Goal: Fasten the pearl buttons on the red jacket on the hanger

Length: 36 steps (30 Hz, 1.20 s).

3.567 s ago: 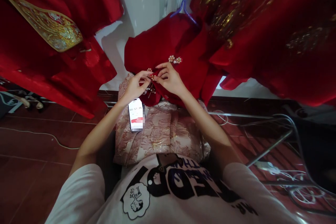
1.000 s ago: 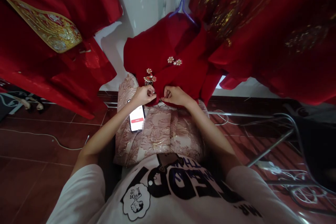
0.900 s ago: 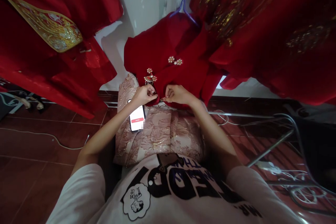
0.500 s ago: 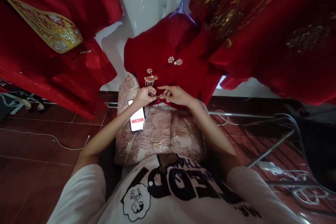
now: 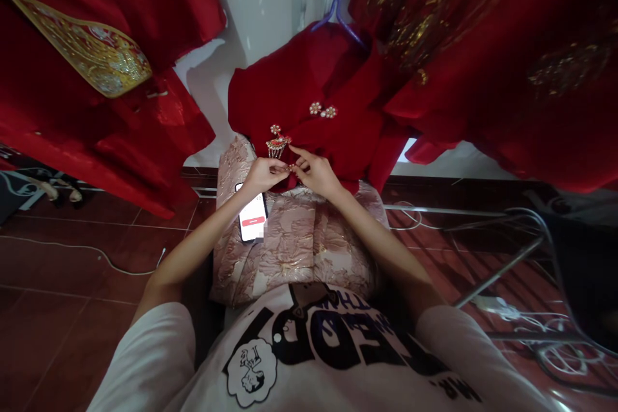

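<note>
A red garment point(image 5: 299, 84) on a purple hanger point(image 5: 337, 9) drapes down onto the pink brocade cloth point(image 5: 290, 244) over my lap. Two flower ornaments point(image 5: 323, 111) sit on its chest, and a fan-shaped ornament with tassels point(image 5: 277, 143) lies lower left. Just below that, my left hand point(image 5: 269, 174) pinches one side of a small beaded clasp point(image 5: 291, 168). From the other side, my right hand point(image 5: 311, 170) pinches the same clasp, its index finger raised. The fingertips nearly meet and partly hide the clasp.
A lit phone point(image 5: 253, 215) rests on the brocade by my left forearm. Red garments with gold embroidery point(image 5: 103, 61) hang at both sides. A metal-framed chair point(image 5: 579, 257) stands at the right, above white cables point(image 5: 560, 357). Another cable point(image 5: 101, 251) crosses the tiled floor at left.
Both hands have moved slightly up, and my right hand has also shifted left. Its index finger now points up toward the tasselled ornament. The clasp between the hands has risen a little.
</note>
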Motion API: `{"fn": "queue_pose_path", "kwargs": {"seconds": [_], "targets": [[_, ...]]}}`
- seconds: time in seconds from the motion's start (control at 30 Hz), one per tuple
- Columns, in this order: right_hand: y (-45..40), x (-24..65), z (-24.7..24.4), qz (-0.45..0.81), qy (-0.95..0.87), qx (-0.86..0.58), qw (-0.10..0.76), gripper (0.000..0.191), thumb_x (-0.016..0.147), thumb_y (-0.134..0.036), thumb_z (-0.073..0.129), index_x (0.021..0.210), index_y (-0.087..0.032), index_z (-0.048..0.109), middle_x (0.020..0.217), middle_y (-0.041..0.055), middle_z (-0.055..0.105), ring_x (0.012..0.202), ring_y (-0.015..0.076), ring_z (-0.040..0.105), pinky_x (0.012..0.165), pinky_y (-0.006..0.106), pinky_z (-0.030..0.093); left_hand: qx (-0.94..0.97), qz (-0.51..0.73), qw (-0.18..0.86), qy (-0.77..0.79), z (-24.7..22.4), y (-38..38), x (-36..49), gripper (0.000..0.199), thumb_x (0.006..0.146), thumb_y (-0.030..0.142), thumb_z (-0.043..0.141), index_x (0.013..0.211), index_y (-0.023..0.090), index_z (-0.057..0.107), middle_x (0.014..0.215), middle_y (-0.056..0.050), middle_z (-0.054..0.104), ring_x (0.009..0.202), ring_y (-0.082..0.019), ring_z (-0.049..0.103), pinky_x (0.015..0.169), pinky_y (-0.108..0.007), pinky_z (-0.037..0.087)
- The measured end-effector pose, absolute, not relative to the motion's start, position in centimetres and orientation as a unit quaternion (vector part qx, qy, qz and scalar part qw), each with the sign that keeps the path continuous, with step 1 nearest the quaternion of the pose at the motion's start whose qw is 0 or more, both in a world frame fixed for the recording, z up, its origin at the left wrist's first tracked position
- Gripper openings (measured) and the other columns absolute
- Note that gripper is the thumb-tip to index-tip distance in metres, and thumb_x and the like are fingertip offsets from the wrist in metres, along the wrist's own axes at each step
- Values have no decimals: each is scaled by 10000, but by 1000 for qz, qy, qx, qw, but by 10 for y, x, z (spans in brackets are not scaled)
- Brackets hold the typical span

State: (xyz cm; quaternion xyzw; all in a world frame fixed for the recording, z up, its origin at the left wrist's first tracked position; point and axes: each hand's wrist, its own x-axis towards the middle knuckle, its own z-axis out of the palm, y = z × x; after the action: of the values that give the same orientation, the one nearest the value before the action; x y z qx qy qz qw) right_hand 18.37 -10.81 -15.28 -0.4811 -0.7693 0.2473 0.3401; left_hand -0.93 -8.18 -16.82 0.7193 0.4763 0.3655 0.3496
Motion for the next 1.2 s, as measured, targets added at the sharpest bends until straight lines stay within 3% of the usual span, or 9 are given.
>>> {"fn": "queue_pose_path", "kwargs": {"seconds": [0.13, 0.33, 0.53, 0.83, 0.97, 1.1, 1.2], "targets": [[-109, 182, -156, 236, -767, -478, 356, 565, 950, -115, 573, 1512, -164, 601, 1066, 94, 755, 901, 183, 716, 937, 335, 604, 722, 379, 335, 471, -170, -81, -9, 139, 718, 88, 730, 822, 137, 809, 848, -69, 830, 756, -214, 796, 756, -316, 668], [-109, 178, -160, 217, -775, -480, 350, 543, 942, -104, 569, 1480, -156, 617, 990, 82, 734, 881, 196, 702, 887, 336, 607, 726, 379, 316, 478, -172, -81, -11, 194, 710, 72, 714, 845, 141, 834, 863, -45, 837, 773, -207, 796, 738, -288, 644], [-114, 176, -161, 186, -787, -491, 324, 466, 987, -116, 525, 1442, -144, 624, 1099, 114, 714, 889, 189, 685, 851, 307, 604, 712, 369, 374, 466, -170, -77, -23, 128, 746, 84, 762, 841, 136, 830, 873, -54, 837, 791, -191, 776, 783, -288, 628], [-111, 175, -163, 183, -789, -502, 305, 424, 983, -140, 519, 1386, -165, 649, 1205, 147, 704, 941, 225, 710, 904, 382, 602, 733, 359, 389, 427, -174, -75, -21, 80, 758, 173, 758, 827, 134, 774, 867, -73, 813, 783, -187, 758, 776, -296, 614], [-109, 188, -147, 249, -785, -474, 310, 316, 964, -193, 570, 1246, -181, 712, 1083, 110, 765, 891, 214, 739, 882, 380, 606, 778, 330, 285, 453, -169, -80, -17, 182, 774, 130, 749, 948, 152, 702, 899, -51, 757, 780, -172, 720, 779, -303, 600], [-115, 209, -118, 311, -766, -432, 361, 254, 979, -299, 591, 1132, -173, 750, 1031, 88, 788, 796, 176, 755, 787, 330, 620, 836, 254, 109, 474, -157, -94, -14, 219, 843, 162, 762, 1051, 184, 699, 1074, -80, 694, 993, -256, 691, 921, -395, 578], [-121, 222, -100, 308, -748, -425, 405, 324, 968, -416, 631, 1128, -163, 755, 999, 88, 788, 797, 173, 766, 755, 310, 627, 848, 208, 51, 485, -153, -102, -12, 203, 914, 193, 726, 1116, 201, 710, 1161, -101, 664, 1126, -306, 651, 990, -443, 552]]}}
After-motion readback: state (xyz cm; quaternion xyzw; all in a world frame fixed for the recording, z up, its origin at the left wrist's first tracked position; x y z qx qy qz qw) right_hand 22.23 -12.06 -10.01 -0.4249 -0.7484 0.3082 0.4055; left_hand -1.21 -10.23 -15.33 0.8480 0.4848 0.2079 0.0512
